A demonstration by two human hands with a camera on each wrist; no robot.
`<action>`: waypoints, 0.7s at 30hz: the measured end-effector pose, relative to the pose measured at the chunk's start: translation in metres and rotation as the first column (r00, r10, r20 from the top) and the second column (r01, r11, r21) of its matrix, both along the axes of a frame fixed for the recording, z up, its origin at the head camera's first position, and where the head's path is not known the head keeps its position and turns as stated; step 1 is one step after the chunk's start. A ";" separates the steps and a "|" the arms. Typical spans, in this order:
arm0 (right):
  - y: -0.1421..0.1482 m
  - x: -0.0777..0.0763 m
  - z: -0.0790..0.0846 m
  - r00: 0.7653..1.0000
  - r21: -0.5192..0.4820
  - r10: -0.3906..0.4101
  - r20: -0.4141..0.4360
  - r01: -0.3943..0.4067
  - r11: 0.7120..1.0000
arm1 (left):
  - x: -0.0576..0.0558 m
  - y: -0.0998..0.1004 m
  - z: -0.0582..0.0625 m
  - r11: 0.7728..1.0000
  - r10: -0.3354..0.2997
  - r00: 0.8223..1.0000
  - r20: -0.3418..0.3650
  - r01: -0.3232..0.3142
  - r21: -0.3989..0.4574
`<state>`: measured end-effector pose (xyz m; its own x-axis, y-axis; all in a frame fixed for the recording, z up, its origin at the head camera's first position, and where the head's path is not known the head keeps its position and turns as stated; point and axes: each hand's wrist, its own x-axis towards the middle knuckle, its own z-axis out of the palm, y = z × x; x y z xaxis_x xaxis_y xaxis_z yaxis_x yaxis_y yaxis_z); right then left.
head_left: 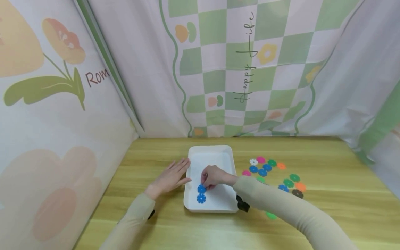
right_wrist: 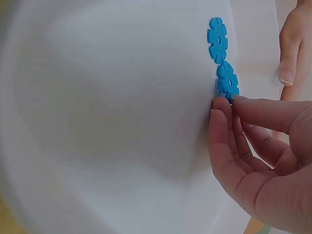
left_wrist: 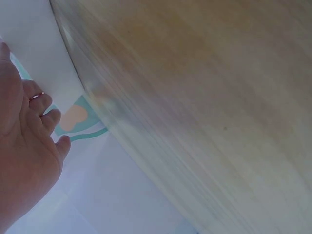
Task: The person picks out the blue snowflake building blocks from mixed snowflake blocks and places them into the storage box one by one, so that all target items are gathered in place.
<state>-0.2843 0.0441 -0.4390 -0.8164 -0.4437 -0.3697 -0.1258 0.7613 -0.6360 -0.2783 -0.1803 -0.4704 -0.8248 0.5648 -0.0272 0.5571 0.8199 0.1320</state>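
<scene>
Inside the white tray (head_left: 223, 205) are two blue flower-shaped plastic discs, a near one (head_left: 201, 198) and a farther one (head_left: 201, 189), edge against edge. Thumb and fingertips of my right hand (head_left: 214, 175) pinch the farther disc (right_wrist: 228, 78) by its rim. In the right wrist view the other blue disc (right_wrist: 218, 40) touches it at the opposite end; whether they interlock I cannot tell. My left hand (head_left: 170, 176) lies at the tray's left rim with fingers extended, fingertips touching it. The left wrist view shows only part of this hand (left_wrist: 29, 131).
Right of the tray, loose discs are scattered on the wooden table (head_left: 150, 222): a white one (head_left: 253, 162), a pink one (head_left: 260, 159), an orange one (head_left: 281, 166), a dark brown one (head_left: 298, 193), plus several blue and green. My right forearm covers part of them. A curtain (head_left: 212, 59) hangs behind.
</scene>
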 end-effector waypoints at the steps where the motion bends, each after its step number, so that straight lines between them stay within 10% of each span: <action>1: 0.000 0.000 0.000 1.000 -0.002 0.002 0.000 -0.002 1.000 | 0.000 0.000 0.000 1.000 0.003 1.000 0.002 -0.003 0.000; 21: 0.045 -0.009 0.023 0.998 -0.130 -0.005 -0.059 -0.003 0.991 | 0.000 0.000 -0.002 1.000 -0.013 1.000 -0.028 0.013 -0.012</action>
<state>-0.2936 0.0895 -0.4162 -0.8355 -0.4839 -0.2602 -0.1650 0.6728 -0.7212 -0.2779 -0.1802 -0.4719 -0.8178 0.5754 -0.0113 0.5711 0.8139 0.1066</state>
